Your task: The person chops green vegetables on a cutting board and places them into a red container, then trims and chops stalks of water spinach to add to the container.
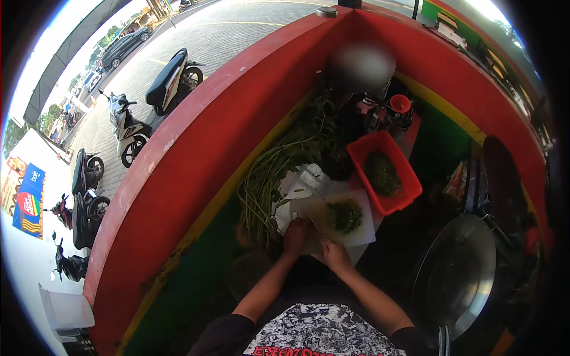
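A white cutting board (362,234) lies before me with a heap of chopped greens (345,216) on it. My right hand (336,255) is closed around the handle of a knife (316,223), whose blade rests at the left side of the heap. At the board's left edge is my left hand (295,237); its fingers are in shadow, so I cannot make out whether they hold anything. Long leafy green stems (261,184) are piled beyond and left of it. A red plastic basin (399,204) just past the board holds more chopped greens (382,173).
A large wok (457,270) sits to my right, its handle towards me. Behind the basin stand dark containers, one with a red funnel-like top (400,104). A red low wall (196,130) encloses the corner, with parked motorbikes (126,127) outside.
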`<action>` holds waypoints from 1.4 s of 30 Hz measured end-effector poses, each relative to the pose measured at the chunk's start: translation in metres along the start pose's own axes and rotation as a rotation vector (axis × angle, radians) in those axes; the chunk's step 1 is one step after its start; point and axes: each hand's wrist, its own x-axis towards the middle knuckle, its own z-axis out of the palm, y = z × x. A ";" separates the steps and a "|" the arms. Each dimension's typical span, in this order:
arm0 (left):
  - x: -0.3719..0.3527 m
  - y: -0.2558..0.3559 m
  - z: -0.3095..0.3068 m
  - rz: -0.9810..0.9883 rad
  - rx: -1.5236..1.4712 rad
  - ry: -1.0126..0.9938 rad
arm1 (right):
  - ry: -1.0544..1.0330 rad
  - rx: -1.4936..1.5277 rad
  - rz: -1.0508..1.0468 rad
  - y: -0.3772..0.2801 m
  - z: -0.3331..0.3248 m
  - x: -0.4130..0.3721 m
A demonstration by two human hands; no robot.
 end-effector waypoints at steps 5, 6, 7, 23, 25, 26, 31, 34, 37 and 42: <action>0.000 0.001 -0.002 -0.078 0.014 -0.001 | 0.009 -0.090 -0.020 0.008 0.022 0.021; -0.001 0.001 -0.001 -0.075 0.015 0.003 | 0.018 -0.060 -0.006 0.005 0.024 0.024; -0.001 0.000 -0.001 -0.083 0.007 -0.001 | 0.029 -0.030 0.007 0.003 0.024 0.028; 0.000 0.002 -0.005 -0.055 0.047 -0.015 | 0.036 -0.022 -0.057 0.009 0.014 -0.006; -0.001 0.004 -0.006 -0.056 0.063 -0.028 | -0.031 -0.069 -0.015 0.017 0.021 -0.001; 0.000 0.005 -0.007 -0.056 0.079 -0.038 | -0.027 -0.068 -0.013 0.020 0.025 0.004; 0.000 -0.007 0.002 -0.069 -0.002 -0.023 | 0.031 0.097 0.017 0.002 0.023 0.025; -0.002 -0.004 0.000 -0.063 -0.025 0.020 | -0.020 0.024 0.025 0.001 0.016 0.008; -0.001 0.001 -0.004 -0.054 -0.003 0.020 | 0.138 0.076 -0.116 -0.001 0.015 -0.005; 0.000 0.000 -0.005 -0.038 0.007 0.002 | -0.041 -0.004 0.044 -0.004 0.015 0.011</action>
